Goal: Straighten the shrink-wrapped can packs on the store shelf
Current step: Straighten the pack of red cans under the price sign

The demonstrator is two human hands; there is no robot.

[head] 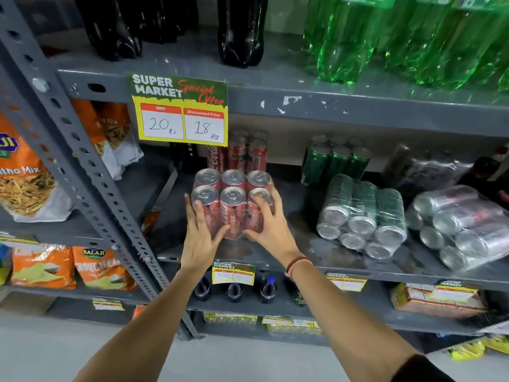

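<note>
1. The red can pack (232, 201) stands upright near the front of the grey shelf (316, 252), six silver tops showing.
2. Both hands clasp its front: the left hand (201, 235) lies flat on the left cans, and the right hand (271, 226) wraps the right corner, fingers spread.
3. Just behind stands another red pack (238, 154).
4. To the right, a green can pack (363, 216) lies on its side, with a silver can pack (462, 227) tipped over beside it.
5. A yellow price sign (180, 110) hangs from the shelf above.
</note>
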